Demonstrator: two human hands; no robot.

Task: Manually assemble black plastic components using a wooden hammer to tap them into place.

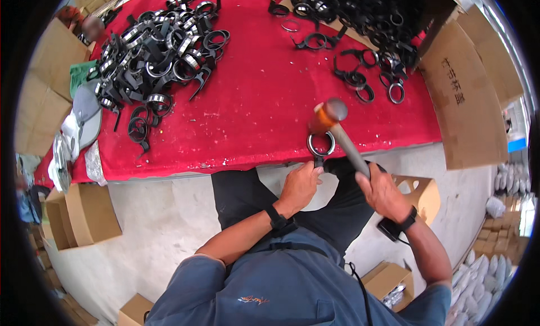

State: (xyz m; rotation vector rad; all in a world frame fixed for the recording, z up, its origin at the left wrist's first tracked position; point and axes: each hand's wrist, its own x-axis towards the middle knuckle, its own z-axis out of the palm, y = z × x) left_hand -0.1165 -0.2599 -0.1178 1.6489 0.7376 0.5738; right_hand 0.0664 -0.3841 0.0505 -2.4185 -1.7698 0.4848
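Observation:
Near the front edge of the red-covered table point(247, 129), a black and silver ring part with a handle point(321, 152) lies under my left hand point(302, 185), whose fingers are closed on its handle. My right hand point(383, 192) grips the grey shaft of a mallet point(351, 149). The mallet's orange-brown head, slightly smeared by motion, is just above the far side of the ring; whether it touches cannot be told.
Many similar ring parts point(163, 50) are heaped at the far left. More loose ones point(360, 73) spread from the far right beside a tall cardboard box point(467, 95). A grey cap point(87, 109) lies at the left edge. An open carton point(84, 213) stands on the floor at left.

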